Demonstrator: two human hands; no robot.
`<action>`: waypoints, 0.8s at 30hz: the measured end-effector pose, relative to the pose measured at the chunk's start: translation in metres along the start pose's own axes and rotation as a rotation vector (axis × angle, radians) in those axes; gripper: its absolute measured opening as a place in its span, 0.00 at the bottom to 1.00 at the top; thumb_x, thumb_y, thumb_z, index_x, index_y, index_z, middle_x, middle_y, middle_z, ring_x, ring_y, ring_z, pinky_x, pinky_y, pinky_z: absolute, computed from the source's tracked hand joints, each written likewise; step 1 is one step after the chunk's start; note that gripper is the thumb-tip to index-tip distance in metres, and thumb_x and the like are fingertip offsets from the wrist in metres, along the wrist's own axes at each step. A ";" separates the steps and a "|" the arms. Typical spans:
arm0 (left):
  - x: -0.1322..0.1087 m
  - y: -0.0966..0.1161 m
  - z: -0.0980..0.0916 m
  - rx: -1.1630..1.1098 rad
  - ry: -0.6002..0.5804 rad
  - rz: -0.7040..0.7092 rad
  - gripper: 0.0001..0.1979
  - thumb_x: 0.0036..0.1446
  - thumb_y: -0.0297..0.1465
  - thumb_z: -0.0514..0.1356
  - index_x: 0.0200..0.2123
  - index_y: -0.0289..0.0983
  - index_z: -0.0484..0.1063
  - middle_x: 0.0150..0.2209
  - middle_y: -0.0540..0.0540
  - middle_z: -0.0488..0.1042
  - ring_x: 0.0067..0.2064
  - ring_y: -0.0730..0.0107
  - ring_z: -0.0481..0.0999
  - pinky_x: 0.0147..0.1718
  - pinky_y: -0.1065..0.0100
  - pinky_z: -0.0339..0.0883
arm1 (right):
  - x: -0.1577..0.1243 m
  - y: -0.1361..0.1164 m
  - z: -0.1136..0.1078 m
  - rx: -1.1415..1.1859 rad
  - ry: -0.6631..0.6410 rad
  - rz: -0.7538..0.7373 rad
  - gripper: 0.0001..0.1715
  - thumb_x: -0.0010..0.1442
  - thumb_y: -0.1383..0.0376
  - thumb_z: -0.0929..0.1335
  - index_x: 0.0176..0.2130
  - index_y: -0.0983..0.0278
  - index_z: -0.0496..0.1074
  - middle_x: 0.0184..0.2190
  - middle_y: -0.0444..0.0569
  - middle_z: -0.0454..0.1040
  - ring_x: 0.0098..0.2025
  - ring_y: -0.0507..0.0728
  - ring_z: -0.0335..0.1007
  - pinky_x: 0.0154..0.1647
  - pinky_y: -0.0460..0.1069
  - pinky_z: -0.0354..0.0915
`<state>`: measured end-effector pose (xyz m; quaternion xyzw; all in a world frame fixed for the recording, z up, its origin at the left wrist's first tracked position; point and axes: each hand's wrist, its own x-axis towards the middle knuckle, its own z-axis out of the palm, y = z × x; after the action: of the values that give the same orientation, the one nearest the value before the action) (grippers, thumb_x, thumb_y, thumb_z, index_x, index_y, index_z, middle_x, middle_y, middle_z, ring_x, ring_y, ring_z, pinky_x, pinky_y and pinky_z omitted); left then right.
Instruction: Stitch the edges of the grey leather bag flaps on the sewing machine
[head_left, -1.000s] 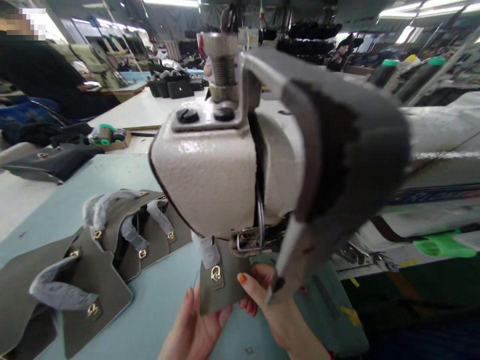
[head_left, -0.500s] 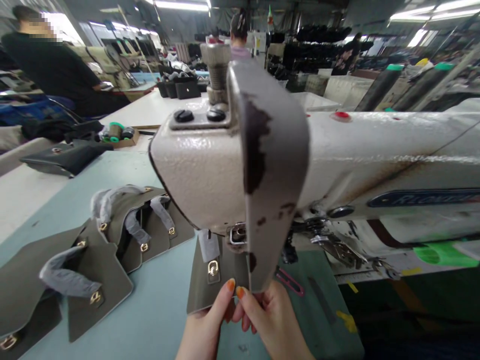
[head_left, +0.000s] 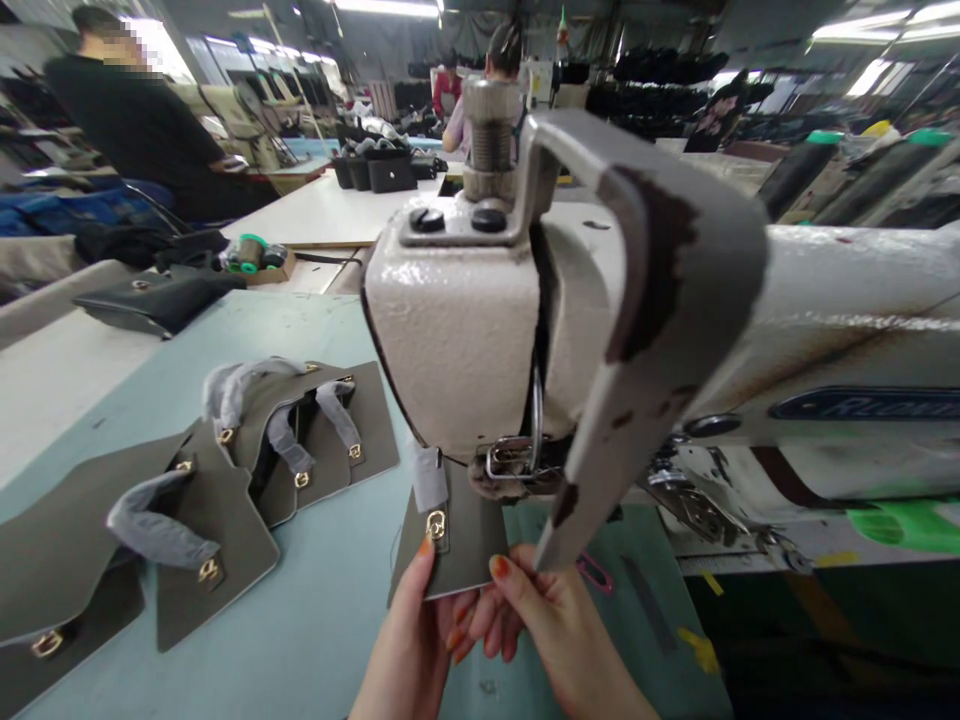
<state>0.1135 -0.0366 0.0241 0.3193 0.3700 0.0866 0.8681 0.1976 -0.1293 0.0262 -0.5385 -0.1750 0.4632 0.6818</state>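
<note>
A dark grey-brown bag panel with a gold buckle and a plastic-wrapped handle is held between both hands in front of the sewing machine. My left hand grips its near left part, thumb on top just below the buckle and fingers underneath. At the near right corner, my right hand pinches the edge between thumb and fingers. The machine head hides the panel's far part. Beside the right hand hangs the machine's worn grey metal lever.
Several similar panels with wrapped handles lie overlapping at left on the blue-green table. Pink thread snips rest right of my hands. Farther off are a black bag, thread spools and a seated person.
The view has shifted, so the machine sits farther right. My left thumb has moved left and up the panel toward the buckle, and my hands are wider apart.
</note>
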 end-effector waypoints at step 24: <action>0.001 0.000 -0.003 0.131 0.061 -0.051 0.29 0.44 0.48 0.66 0.11 0.39 0.53 0.13 0.56 0.51 0.18 0.80 0.54 0.18 0.74 0.54 | -0.002 -0.002 0.006 -0.217 0.145 0.018 0.32 0.56 0.42 0.65 0.21 0.66 0.64 0.15 0.47 0.71 0.17 0.48 0.68 0.17 0.39 0.60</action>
<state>0.1127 -0.0347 0.0218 0.3633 0.4093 0.0498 0.8354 0.1931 -0.1273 0.0301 -0.6429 -0.1693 0.4075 0.6261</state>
